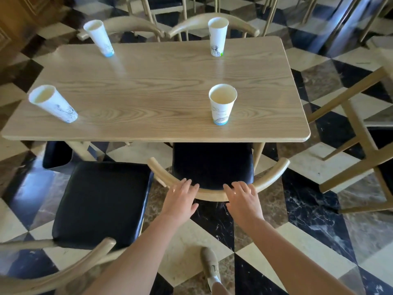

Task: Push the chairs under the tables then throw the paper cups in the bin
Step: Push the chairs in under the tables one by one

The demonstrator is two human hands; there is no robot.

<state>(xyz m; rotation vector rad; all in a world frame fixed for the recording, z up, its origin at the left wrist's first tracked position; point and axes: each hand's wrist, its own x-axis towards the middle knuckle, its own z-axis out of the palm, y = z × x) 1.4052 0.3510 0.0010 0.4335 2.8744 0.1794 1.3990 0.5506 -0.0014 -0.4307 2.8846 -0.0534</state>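
Note:
A wooden chair with a dark seat (212, 165) stands at the near right of a light wood table (157, 81), its seat partly under the tabletop. My left hand (180, 199) and my right hand (244, 201) rest flat on its curved backrest (274, 177), fingers spread over the rail. A second chair (102, 201) stands pulled out at the near left, clear of the table. Several white paper cups stand on the table: near right (222, 104), near left (53, 104), far left (99, 38), far right (217, 36).
Two chairs (212, 20) are tucked in at the table's far side. Another table's wooden legs (359, 133) stand close on the right. The floor is glossy checkered marble. My shoe (210, 265) is behind the chair. No bin is in view.

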